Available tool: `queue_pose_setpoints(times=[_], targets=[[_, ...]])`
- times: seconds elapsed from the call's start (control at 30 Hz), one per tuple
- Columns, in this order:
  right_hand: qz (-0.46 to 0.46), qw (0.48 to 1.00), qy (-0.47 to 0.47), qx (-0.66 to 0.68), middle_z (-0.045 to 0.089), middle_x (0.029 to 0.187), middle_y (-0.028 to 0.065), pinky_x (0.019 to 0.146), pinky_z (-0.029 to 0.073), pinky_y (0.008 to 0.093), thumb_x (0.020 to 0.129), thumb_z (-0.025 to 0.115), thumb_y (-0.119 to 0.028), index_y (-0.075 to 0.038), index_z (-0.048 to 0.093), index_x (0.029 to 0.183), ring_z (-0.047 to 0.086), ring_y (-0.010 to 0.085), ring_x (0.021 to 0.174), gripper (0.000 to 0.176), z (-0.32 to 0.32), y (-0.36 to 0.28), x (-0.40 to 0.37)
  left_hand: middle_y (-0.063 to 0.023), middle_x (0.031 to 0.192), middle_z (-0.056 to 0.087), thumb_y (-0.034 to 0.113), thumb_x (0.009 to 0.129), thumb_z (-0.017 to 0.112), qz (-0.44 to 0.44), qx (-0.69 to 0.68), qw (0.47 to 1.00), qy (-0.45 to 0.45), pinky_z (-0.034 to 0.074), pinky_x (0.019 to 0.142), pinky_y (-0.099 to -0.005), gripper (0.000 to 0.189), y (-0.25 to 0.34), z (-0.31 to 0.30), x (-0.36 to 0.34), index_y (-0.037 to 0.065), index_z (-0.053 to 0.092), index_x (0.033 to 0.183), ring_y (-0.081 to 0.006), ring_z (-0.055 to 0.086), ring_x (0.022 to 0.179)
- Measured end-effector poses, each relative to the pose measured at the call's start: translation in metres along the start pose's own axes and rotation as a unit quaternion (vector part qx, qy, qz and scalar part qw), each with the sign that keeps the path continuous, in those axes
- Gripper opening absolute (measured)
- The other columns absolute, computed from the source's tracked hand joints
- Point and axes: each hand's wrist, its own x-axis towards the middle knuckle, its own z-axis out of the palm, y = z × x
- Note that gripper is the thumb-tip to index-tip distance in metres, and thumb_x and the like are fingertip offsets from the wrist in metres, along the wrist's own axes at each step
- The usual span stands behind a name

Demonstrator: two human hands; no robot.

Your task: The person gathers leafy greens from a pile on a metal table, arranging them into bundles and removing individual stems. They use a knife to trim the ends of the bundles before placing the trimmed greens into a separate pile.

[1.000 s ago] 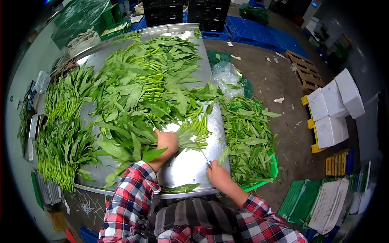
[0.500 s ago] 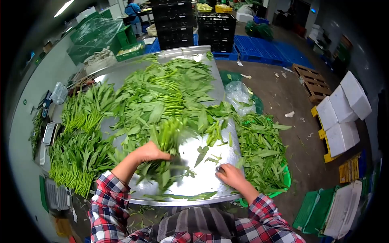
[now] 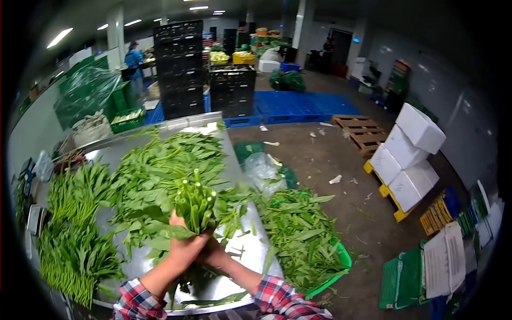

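Observation:
A bundle of leafy green stems (image 3: 196,205) is held upright over the metal table (image 3: 242,257), its cut stem ends facing up toward the camera. My left hand (image 3: 184,246) is wrapped round the bundle, with leaves hanging below it. My right hand (image 3: 214,253) is against the bundle just behind and right of my left hand; its fingers are hidden. Beyond the bundle lies a large pile of the same greens (image 3: 160,160). Neat bunches (image 3: 80,256) lie along the table's left side.
A green basket (image 3: 344,261) heaped with loose leaves (image 3: 298,234) stands right of the table. Black crates (image 3: 180,69), blue pallets (image 3: 293,105), a wooden pallet (image 3: 362,130) and white boxes (image 3: 413,184) stand farther off. A person in blue (image 3: 133,64) is at the back left.
The view has tilted up and turned right. My left hand has raised the bundle, and my right hand has left the tabletop and come to the bundle beside my left.

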Motion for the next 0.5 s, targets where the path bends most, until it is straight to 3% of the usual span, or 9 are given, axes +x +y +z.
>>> queue_pose_setpoints(times=[0.03, 0.1, 0.17, 0.23, 0.3, 0.33, 0.37, 0.47, 0.5], targets=[[-0.026, 0.999, 0.013, -0.033, 0.052, 0.119, 0.0108, 0.093, 0.04, 0.0337, 0.065, 0.078, -0.023, -0.003, 0.041, 0.127, 0.048, 0.0199, 0.11, 0.075, -0.004, 0.012, -0.002, -0.0155, 0.102, 0.056, 0.029, 0.065, 0.076, 0.044, 0.053, 0.997, -0.025, 0.036, 0.086, -0.0443, 0.044, 0.001, 0.002, 0.007, 0.005, 0.061, 0.097, -0.0344, 0.047, 0.095], [0.067, 0.985, 0.03, 0.154, 0.053, 0.118, 0.0078, 0.092, 0.042, 0.032, 0.067, 0.077, -0.025, -0.003, 0.045, 0.124, 0.052, 0.0179, 0.105, 0.069, -0.012, 0.011, -0.013, -0.0209, 0.119, 0.048, 0.049, 0.053, 0.079, -0.04, 0.249, 0.96, -0.119, 0.03, 0.096, -0.0444, 0.084, 0.015, 0.0, 0.011, 0.0, 0.052, 0.115, -0.0365, 0.041, 0.113], [0.129, 0.952, 0.013, 0.276, 0.055, 0.115, 0.0068, 0.091, 0.043, 0.031, 0.068, 0.074, -0.024, -0.002, 0.048, 0.122, 0.053, 0.0167, 0.103, 0.064, -0.024, 0.016, -0.022, -0.0221, 0.121, 0.047, 0.055, 0.051, 0.078, 0.074, 0.284, 0.941, -0.166, 0.027, 0.1, -0.0439, 0.103, 0.024, -0.02, 0.015, -0.003, 0.039, 0.127, -0.0369, 0.038, 0.118], [0.073, 0.931, 0.008, 0.357, 0.056, 0.115, 0.0061, 0.091, 0.043, 0.032, 0.07, 0.069, -0.026, -0.002, 0.05, 0.121, 0.054, 0.0179, 0.101, 0.059, -0.027, -0.024, -0.028, -0.0242, 0.123, 0.046, 0.053, 0.056, 0.078, -0.014, 0.164, 0.942, -0.292, 0.029, 0.101, -0.0422, 0.11, 0.02, -0.041, 0.019, -0.003, 0.026, 0.136, -0.0367, 0.044, 0.116], [0.113, 0.925, 0.026, 0.362, 0.055, 0.115, 0.0051, 0.091, 0.042, 0.0327, 0.069, 0.068, -0.03, -0.003, 0.049, 0.122, 0.054, 0.0182, 0.102, 0.063, -0.033, 0.0, -0.027, -0.0223, 0.13, 0.042, 0.045, 0.063, 0.077, -0.146, -0.057, 0.931, -0.331, 0.032, 0.101, -0.0374, 0.106, -0.008, -0.049, 0.006, -0.004, 0.02, 0.138, -0.03, 0.044, 0.119], [0.093, 0.917, 0.035, 0.386, 0.057, 0.113, 0.0046, 0.091, 0.042, 0.0325, 0.069, 0.068, -0.032, -0.004, 0.052, 0.119, 0.053, 0.018, 0.103, 0.06, -0.031, 0.011, -0.026, -0.0193, 0.134, 0.039, 0.034, 0.069, 0.075, -0.164, -0.132, 0.916, -0.342, 0.032, 0.101, -0.0333, 0.099, -0.02, -0.05, -0.005, -0.003, 0.016, 0.14, -0.0232, 0.041, 0.122], [0.095, 0.92, 0.058, 0.376, 0.057, 0.111, 0.0041, 0.089, 0.042, 0.032, 0.068, 0.068, -0.03, -0.004, 0.052, 0.117, 0.053, 0.0174, 0.1, 0.058, -0.028, 0.014, -0.025, -0.0139, 0.134, 0.039, 0.026, 0.074, 0.067, -0.18, -0.192, 0.903, -0.34, 0.029, 0.102, -0.0321, 0.086, -0.046, -0.047, -0.024, 0.002, 0.019, 0.141, -0.0205, 0.039, 0.123], [0.096, 0.934, 0.15, 0.311, 0.057, 0.104, 0.0025, 0.084, 0.044, 0.0304, 0.068, 0.068, -0.025, -0.004, 0.054, 0.111, 0.053, 0.0155, 0.094, 0.05, -0.018, -0.001, -0.019, -0.0125, 0.128, 0.043, 0.02, 0.069, 0.071, -0.275, -0.275, 0.885, -0.256, 0.032, 0.101, -0.0319, 0.087, -0.037, -0.026, -0.056, 0.001, 0.021, 0.138, -0.0204, 0.04, 0.12], [0.091, 0.928, 0.159, 0.323, 0.056, 0.105, 0.0028, 0.083, 0.044, 0.0301, 0.069, 0.069, -0.024, -0.004, 0.052, 0.113, 0.053, 0.0152, 0.094, 0.052, -0.013, -0.011, -0.017, -0.0137, 0.129, 0.041, 0.021, 0.067, 0.074, -0.263, -0.282, 0.896, -0.221, 0.031, 0.101, -0.0332, 0.089, -0.03, -0.014, -0.065, 0.001, 0.023, 0.137, -0.0218, 0.039, 0.12]])
